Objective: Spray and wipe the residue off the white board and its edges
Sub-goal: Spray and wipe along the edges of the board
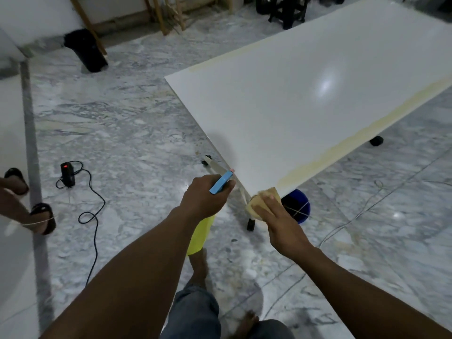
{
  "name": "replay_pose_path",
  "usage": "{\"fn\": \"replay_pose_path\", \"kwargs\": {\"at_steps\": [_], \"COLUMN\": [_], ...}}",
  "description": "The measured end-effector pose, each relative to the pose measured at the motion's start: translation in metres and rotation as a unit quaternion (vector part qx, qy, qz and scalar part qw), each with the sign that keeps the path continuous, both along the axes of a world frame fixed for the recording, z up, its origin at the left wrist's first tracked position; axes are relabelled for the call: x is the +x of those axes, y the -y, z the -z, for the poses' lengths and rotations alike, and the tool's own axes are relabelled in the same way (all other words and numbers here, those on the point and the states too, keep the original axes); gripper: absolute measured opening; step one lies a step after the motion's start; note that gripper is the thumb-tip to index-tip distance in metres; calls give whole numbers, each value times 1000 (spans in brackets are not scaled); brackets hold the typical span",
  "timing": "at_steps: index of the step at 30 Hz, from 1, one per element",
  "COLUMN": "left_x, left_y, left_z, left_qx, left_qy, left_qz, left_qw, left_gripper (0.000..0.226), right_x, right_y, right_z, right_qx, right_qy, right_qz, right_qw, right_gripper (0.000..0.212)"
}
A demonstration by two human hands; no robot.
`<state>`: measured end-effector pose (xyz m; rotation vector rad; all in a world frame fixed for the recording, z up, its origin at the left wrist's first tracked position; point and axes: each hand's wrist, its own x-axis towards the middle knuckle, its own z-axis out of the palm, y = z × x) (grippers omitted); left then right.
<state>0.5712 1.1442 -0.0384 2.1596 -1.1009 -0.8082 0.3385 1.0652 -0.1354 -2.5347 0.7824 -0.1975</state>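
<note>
The white board (305,94) lies flat on a wheeled stand and fills the upper right. A yellowish band of residue (367,132) runs along its near right edge, and a fainter band marks the far left edge. My left hand (205,196) grips a yellow spray bottle (200,233) with a blue trigger head (221,183), its nozzle close to the board's near left edge. My right hand (276,216) presses a tan cloth (263,195) against the board's near corner.
Marble floor all around. A blue bucket (297,206) sits under the near corner beside a stand wheel (251,225). A black power adapter with its cable (68,173) lies at the left. Another person's sandalled feet (36,216) are at the far left. A black bin (85,51) stands behind.
</note>
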Motion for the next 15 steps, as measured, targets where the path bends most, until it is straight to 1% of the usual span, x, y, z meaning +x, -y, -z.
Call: {"fn": "replay_pose_path", "kwargs": {"at_steps": [1,2,3,4,5,6,7,8,9,12,15], "left_x": [-2,-4,-5,-6,-7,-8,-9,-8,-7,5,25], "left_y": [0,2,5,9,14,18,22,27,32,52,82], "left_z": [-5,-11,-16,-22,-28,-34,-38,-43,-46,-51,-57], "left_qx": [3,6,7,6,3,2,3,6,11,28,56], "left_qy": [-1,-2,-3,-5,-6,-8,-7,-1,4,14,19], "left_qz": [2,4,7,9,11,12,16,22,29,32,31], "left_qw": [1000,1000,1000,1000,1000,1000,1000,1000,1000,999,998], "left_gripper": [51,54,56,57,58,58,56,53,51,52,52], "right_x": [-2,-1,3,6,6,6,5,7,11,34,60], "right_y": [0,5,14,25,40,53,64,75,84,112,144], "right_z": [-17,-32,-50,-71,-85,-100,-112,-120,-126,-136,-139], "right_qx": [100,199,305,424,533,607,644,659,666,677,700], "right_qy": [52,98,132,171,222,258,282,295,299,279,257], "right_qz": [64,155,258,345,391,410,418,419,419,415,392], "right_qw": [992,963,907,820,717,630,576,551,540,540,539], "right_gripper": [62,56,51,46,38,34,38,42,43,49,48]}}
